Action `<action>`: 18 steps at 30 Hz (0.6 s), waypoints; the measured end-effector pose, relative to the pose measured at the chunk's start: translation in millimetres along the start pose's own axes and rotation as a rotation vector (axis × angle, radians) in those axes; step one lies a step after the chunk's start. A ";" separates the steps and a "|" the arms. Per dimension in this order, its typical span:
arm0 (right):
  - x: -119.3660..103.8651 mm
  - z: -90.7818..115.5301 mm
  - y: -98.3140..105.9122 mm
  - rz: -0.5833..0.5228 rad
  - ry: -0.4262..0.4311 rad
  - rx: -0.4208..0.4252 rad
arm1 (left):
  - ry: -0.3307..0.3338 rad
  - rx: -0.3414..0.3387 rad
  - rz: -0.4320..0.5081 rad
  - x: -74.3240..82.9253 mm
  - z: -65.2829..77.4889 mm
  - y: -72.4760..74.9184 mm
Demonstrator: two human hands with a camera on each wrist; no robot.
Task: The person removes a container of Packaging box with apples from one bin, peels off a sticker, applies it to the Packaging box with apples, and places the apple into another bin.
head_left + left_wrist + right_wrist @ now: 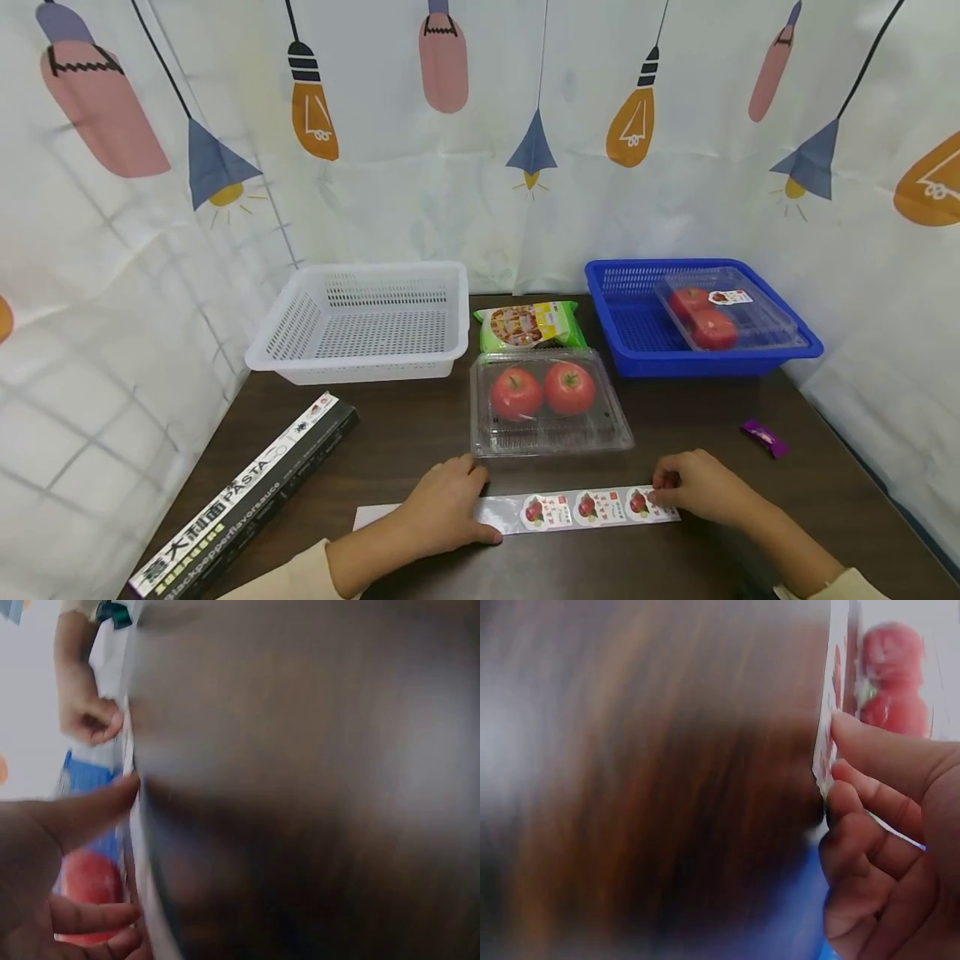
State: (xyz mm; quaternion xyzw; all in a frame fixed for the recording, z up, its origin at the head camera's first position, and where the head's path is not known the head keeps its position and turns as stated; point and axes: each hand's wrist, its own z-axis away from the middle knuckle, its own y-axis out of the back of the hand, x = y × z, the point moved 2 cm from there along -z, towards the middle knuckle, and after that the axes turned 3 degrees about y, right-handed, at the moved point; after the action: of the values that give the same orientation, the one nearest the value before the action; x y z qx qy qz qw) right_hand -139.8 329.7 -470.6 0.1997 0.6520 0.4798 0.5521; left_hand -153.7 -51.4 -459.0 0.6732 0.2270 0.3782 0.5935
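A long strip of stickers [517, 513] lies across the front of the dark table, with several round-ended white labels showing red fruit along its right part. My left hand [450, 504] rests across the strip left of the labels, thumb at the near edge and fingers at the far edge. At the strip's right end, my right hand [693, 487] pinches it between thumb and fingers, by the last label. In the right wrist view the thumb [877, 746] presses on the printed side. Just beyond the strip sits a closed clear plastic box [551, 433] with two red apples [568, 387].
Behind the box lies a green food packet [528, 325]. A white basket [375, 371] stands back left; a blue basket [697, 364] back right holds a labelled clear box of apples [714, 329]. A black pasta box [255, 492] lies left, a purple wrapped candy [765, 437] right.
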 end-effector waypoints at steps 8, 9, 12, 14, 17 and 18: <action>-21.7 -1.7 -2.6 0.054 0.034 -0.061 | -0.035 -0.030 0.039 9.8 -1.0 3.6; -23.7 -2.4 -2.6 0.053 0.038 -0.074 | -0.027 -0.045 0.061 9.6 -1.3 4.0; -29.7 -4.6 -2.5 0.059 0.073 -0.101 | -0.011 -0.081 0.113 10.7 -1.8 4.5; -32.7 -5.2 -3.2 0.060 0.095 -0.125 | -0.020 -0.077 0.096 12.9 -1.9 4.3; -35.4 -3.8 -3.9 0.049 0.103 -0.152 | -0.030 -0.058 0.064 17.3 -2.1 1.4; -35.8 -3.0 -4.0 0.042 0.102 -0.157 | -0.037 -0.053 0.052 18.7 -1.8 0.9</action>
State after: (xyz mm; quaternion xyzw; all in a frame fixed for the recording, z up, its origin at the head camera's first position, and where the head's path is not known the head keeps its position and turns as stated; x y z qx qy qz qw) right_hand -130.3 298.4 -455.3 0.1448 0.6354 0.5503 0.5220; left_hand -143.8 -36.3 -453.6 0.6698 0.1886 0.3869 0.6050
